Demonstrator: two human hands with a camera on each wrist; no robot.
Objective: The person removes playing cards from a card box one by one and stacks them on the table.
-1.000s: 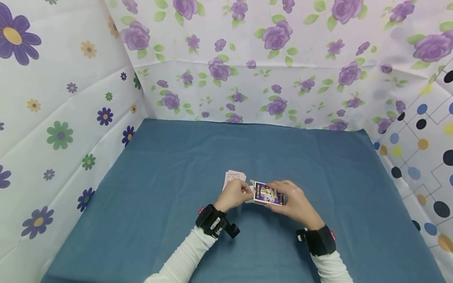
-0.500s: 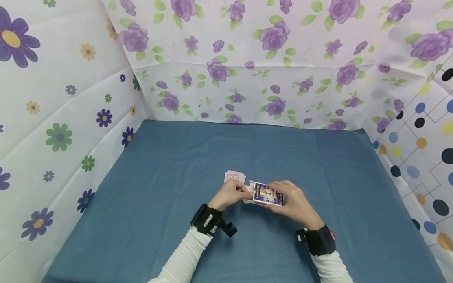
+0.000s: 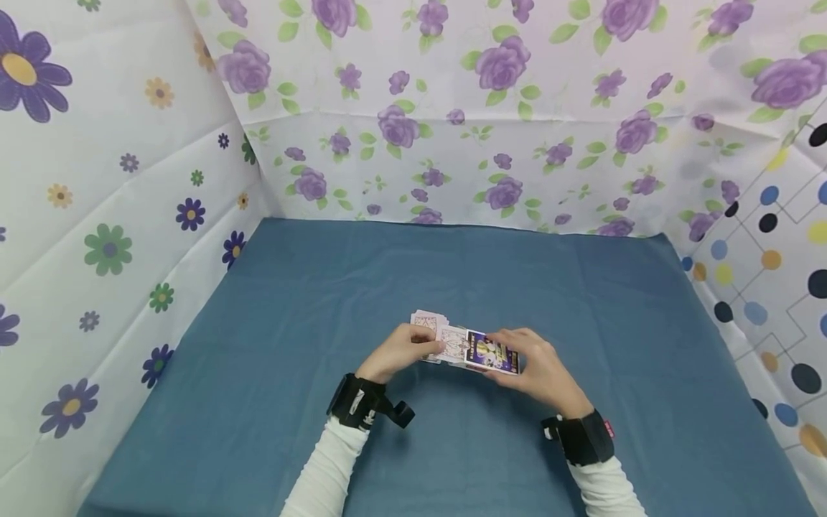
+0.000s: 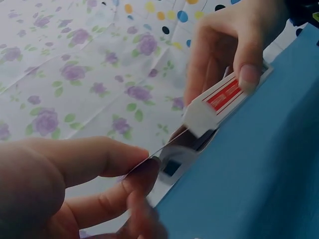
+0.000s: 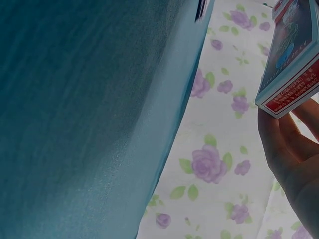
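Note:
My right hand [image 3: 539, 370] grips a playing-card box [image 3: 492, 353], purple and yellow on top, by its two long sides. In the right wrist view the red-printed edge of the card box [image 5: 294, 89] shows above the fingers. The box's open end faces left, and a pale playing card [image 3: 454, 345] with a red back pattern sticks out of it. My left hand [image 3: 403, 352] pinches that card's outer end between thumb and forefinger; the left wrist view shows it edge-on as a thin card [image 4: 169, 144]. Behind the left fingers, a small stack of cards [image 3: 428, 320] lies on the cloth, partly hidden.
A blue cloth [image 3: 310, 287] covers the table. Flowered sheets [image 3: 400, 165] hang behind and on the left, and a dotted sheet [image 3: 769, 287] on the right. Both wrists wear black camera straps [image 3: 584, 439].
My left hand has moved left from the box's mouth, drawing a card partway out. The right hand and the box have stayed in place.

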